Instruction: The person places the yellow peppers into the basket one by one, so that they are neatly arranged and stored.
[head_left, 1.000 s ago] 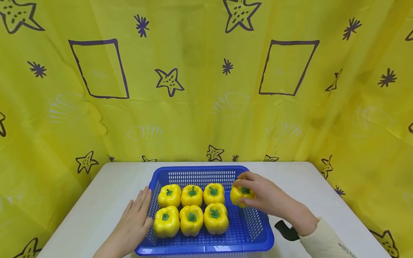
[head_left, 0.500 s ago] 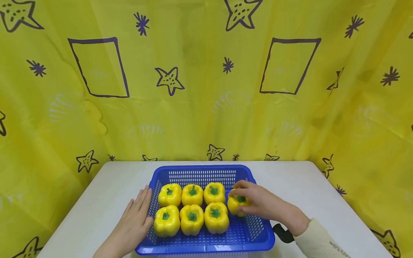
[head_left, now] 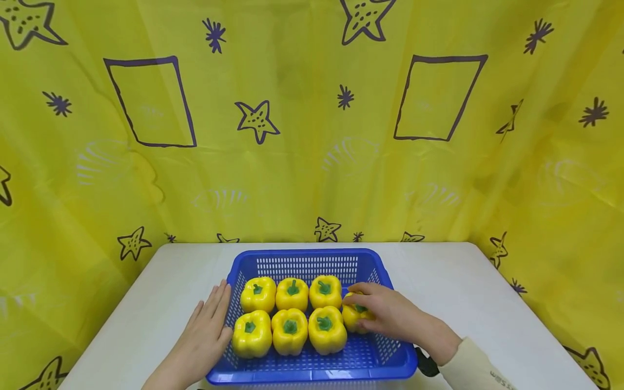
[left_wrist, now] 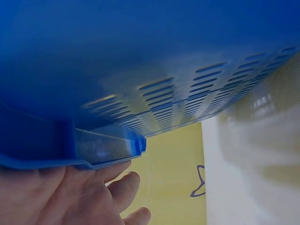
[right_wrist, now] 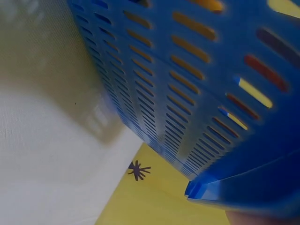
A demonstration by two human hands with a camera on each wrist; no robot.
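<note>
My right hand [head_left: 390,311] grips a yellow bell pepper [head_left: 352,317] low inside the blue plastic basket [head_left: 312,375], its fingers over the top and the thumb on the near side. That pepper sits close beside the right end of two rows of yellow bell peppers [head_left: 327,331], all stems up. Straight-fingered, my left hand [head_left: 202,330] lies along the basket's left rim. In the left wrist view its fingers [left_wrist: 124,190] touch the rim from outside. The right wrist view shows mostly the slotted basket wall [right_wrist: 173,93], which hides the right hand's grip.
The basket stands on a white table [head_left: 439,276] with rounded far corners. A yellow curtain [head_left: 302,179] printed with stars and shells surrounds the back and sides. A dark object [head_left: 427,364] shows under the right forearm, beside the basket.
My right hand has lowered the bell pepper into the basket, moving it nearer and left, toward the other peppers. My left hand has stayed at the rim.
</note>
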